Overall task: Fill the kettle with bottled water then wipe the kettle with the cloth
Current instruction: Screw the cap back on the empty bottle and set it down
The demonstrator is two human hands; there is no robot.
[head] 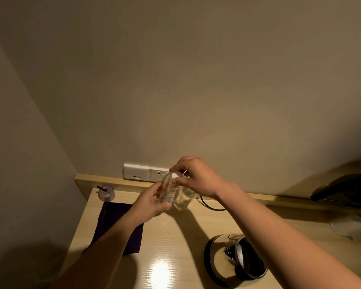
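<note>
Kettle (245,256) stands at lower right on the surface (175,236) while the left hand (150,202) grips the tilted bottle (168,192) and the right hand (196,178) pinches its cap (177,175), apparently uncapping; pouring comes next.

The left hand (148,202) grips a clear bottle (168,190) while the right hand (196,178) pinches its white cap (176,175).

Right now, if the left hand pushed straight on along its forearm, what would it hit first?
Probably the second bottle standing just beyond the bottle that the left hand grips, though the depth between them is unclear.
</note>
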